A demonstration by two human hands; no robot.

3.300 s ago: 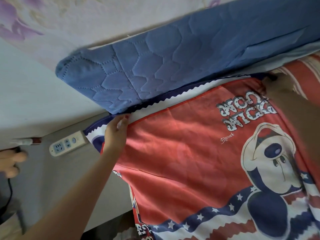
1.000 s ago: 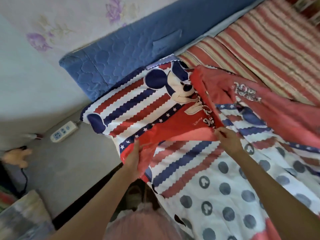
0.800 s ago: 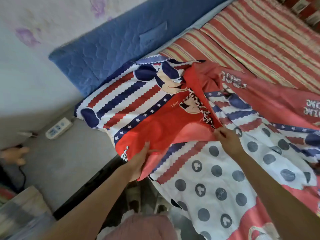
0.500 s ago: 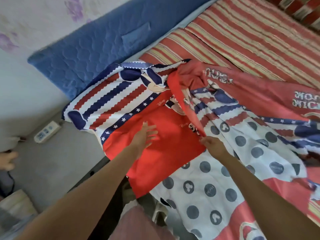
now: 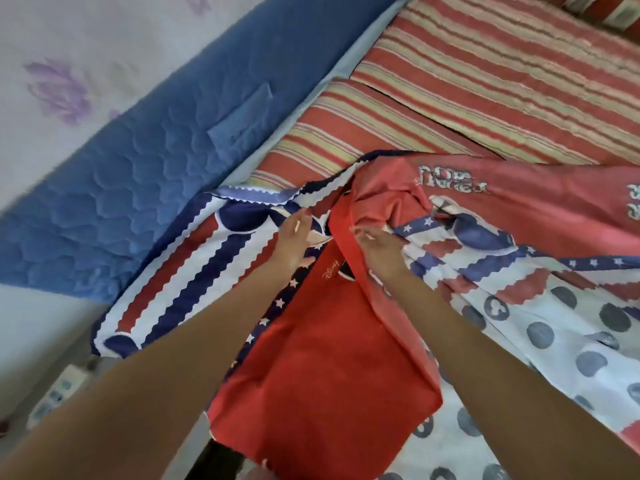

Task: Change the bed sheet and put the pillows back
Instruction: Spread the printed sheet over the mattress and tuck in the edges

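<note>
The cartoon-print bed sheet (image 5: 322, 358), red with navy and white stripes, stars and grey dots, lies bunched over the near corner of the bed. A red flap of it is folded toward me. My left hand (image 5: 294, 244) lies flat on the striped part with its fingers apart and holds nothing. My right hand (image 5: 377, 247) sits just right of it, fingers curled on the raised red fold of the sheet. Beyond the sheet, the red and tan striped mattress cover (image 5: 502, 81) is bare. No pillows are in view.
A blue quilted headboard pad (image 5: 138, 161) runs along the floral wall (image 5: 69, 46) at the left. A white power strip (image 5: 59, 393) lies on the grey floor at the lower left, beside the bed's edge.
Both hands have moved forward, up the sheet toward the headboard. The left hand has let go of the red flap, which now lies flat. The camera has moved closer.
</note>
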